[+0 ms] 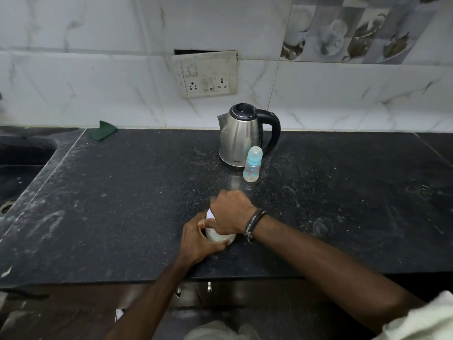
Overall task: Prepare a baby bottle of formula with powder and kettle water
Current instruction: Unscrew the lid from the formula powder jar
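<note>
A small white powder jar (217, 236) stands on the black counter (122, 204) near its front edge. My left hand (198, 239) wraps around the jar's body. My right hand (230, 212) sits on top of it, closed over the white lid (209, 214), and hides most of it. Behind them a capped baby bottle (252, 165) with a light blue cap stands upright, right in front of a steel kettle (241, 136) with a black lid and handle. The kettle's spout points left.
A folded green cloth (103, 130) lies at the back left by the tiled wall. A dark sink (22, 155) is sunk into the counter at far left. A switch and socket plate (206, 74) is on the wall above the kettle. Drawer handles (193, 288) show below the counter edge.
</note>
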Available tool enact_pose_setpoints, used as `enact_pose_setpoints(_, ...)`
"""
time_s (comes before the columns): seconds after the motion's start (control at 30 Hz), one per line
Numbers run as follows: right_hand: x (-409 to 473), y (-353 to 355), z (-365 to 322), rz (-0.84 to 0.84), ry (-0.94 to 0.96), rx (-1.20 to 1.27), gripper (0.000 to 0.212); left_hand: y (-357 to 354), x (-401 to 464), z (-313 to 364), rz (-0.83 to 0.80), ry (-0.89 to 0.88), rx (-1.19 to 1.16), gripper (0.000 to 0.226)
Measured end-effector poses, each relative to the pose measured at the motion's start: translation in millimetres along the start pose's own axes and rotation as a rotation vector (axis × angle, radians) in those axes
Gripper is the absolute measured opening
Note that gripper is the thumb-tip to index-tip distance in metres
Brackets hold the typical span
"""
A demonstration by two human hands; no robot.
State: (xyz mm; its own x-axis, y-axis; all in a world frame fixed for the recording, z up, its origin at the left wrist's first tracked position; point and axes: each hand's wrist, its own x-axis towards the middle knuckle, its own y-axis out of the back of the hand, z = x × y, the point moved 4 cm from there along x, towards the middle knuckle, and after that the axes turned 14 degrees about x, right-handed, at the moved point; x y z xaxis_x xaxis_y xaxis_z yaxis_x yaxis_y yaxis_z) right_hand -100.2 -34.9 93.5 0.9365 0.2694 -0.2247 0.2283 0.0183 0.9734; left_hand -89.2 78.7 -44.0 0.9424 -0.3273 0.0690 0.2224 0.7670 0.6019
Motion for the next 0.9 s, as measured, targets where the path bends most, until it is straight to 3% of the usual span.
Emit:
enact_pose_setpoints(0.07,0.5,-5.2,-5.9,-0.016,-0.038,-0.002,0.065,-0.3,0.2,1.0,0.000,-0.001,-0.001,0.066)
enact_pose_setpoints(0.2,2.6,-2.1,-8.7,-0.064,0.025,0.039,0.043,1.3,0.3,3.5,0.006,-0.001,-0.002,0.070)
enact_pose_setpoints(0.33,-1.0,2.4,-5.8,-0.256,0.174,0.080,0.063,1.6,-1.9,5.7,0.037,-0.014,-0.017,0.070)
enact_pose_setpoints(0.4,-2.4,3.8,-5.4,-0.221,0.178,0.140,0.066,1.5,-2.0,6.3,0.031,-0.015,-0.016,0.069)
enact_pose_setpoints(0.6,1.3,-7.8,-9.0,0.021,-0.144,0.002,0.061,-1.7,-0.5,5.4,0.017,-0.032,-0.013,0.062)
enact_pose_setpoints(0.73,0.5,-3.3,-11.5,0.006,-0.009,0.044,0.042,-0.4,-0.2,3.7,0.023,-0.020,-0.015,0.072)
enact_pose_setpoints(0.9,-10.2,9.6,-2.6,-0.119,0.147,0.170,0.058,-2.3,0.6,-3.8,0.012,-0.015,-0.045,0.079)
